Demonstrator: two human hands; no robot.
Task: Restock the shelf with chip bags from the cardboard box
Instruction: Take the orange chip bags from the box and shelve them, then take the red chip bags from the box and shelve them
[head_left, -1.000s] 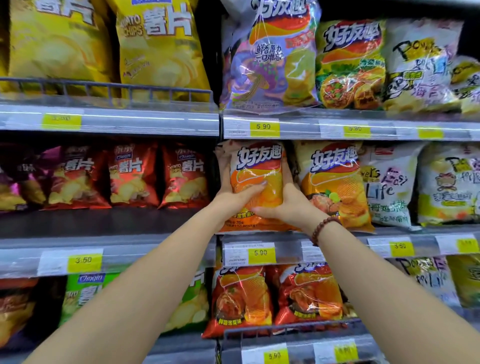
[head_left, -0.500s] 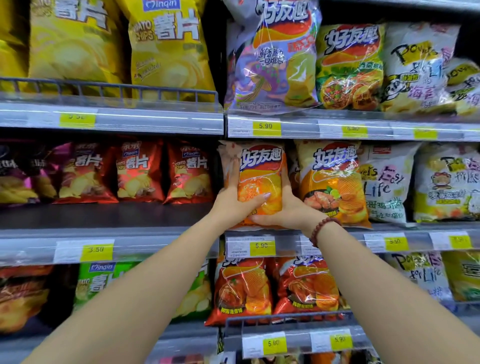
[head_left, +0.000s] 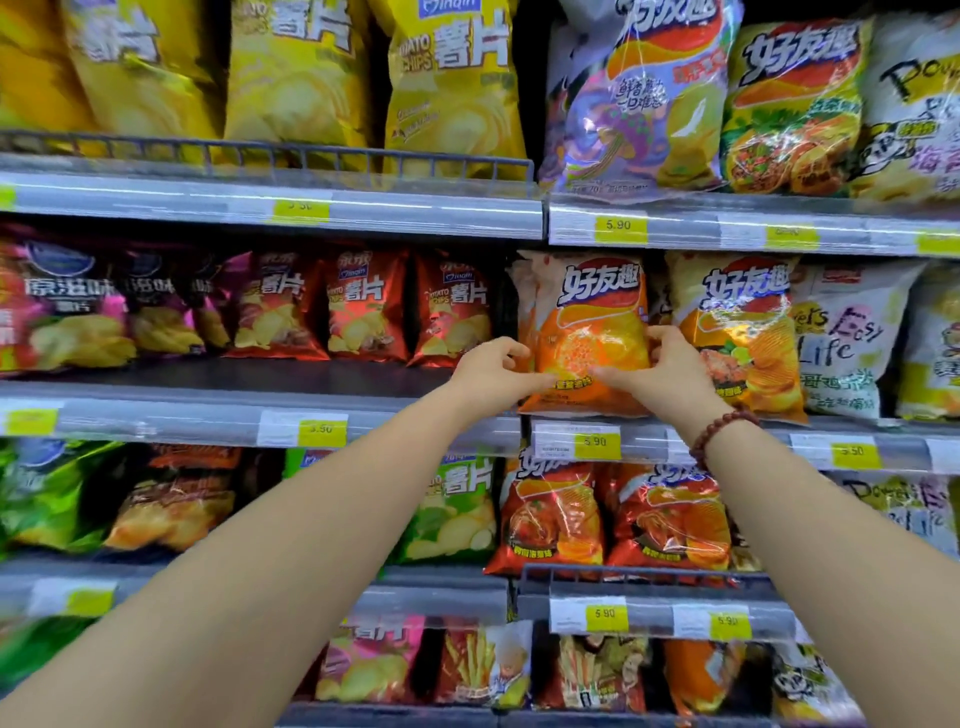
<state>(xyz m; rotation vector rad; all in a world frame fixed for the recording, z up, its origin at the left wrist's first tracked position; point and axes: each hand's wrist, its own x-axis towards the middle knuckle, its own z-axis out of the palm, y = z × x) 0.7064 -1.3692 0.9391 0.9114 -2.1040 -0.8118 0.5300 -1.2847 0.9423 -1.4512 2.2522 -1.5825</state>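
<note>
The left side of my head view is smearing badly, so the purple bags and the green bags there are staying mostly unreadable for me. The yellow bags on the top row are running off the upper edge. Both hands are covering the lower sides of the orange chip bag. Any fingers reaching behind it are hiding from me, and the small print along its bottom is coming through too fine to make out.

The orange chip bag is showing big white characters, 好友趣, outlined dark over a red band. The neighbouring bag, touching it on the right, is carrying the same lettering. Further right, a white bag is reading "Easy Life". The red bags to the left are saying "Potato Chips". Just under the orange bag, a yellow price tag is reading 5.90.

The orange chip bag is standing upright at the left end of the middle shelf, looking glossy, puffed, pale at the top and orange below. The left hand is gripping its lower left edge, thumb lying across the front. The right hand is pinching its right edge. A brown bead bracelet is circling that wrist.
</note>
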